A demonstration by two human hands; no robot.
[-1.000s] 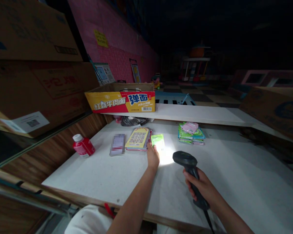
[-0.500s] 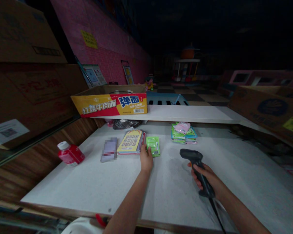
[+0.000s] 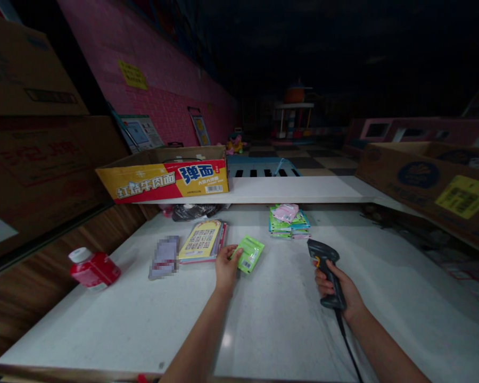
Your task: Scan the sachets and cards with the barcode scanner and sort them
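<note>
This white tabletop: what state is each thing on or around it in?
Green packet: pinched at its edge by the left hand
Black scanner: gripped in the right hand, cord attached
Red bottle: capped
Yellow box: open-topped
Brown box at right: open-topped
Packet stack: topped by pink packet
Flat printed pile: yellow uppermost

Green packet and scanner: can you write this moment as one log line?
left hand: holds green packet by its edge | right hand: holds scanner | packet pile: on table, beyond green packet
</note>
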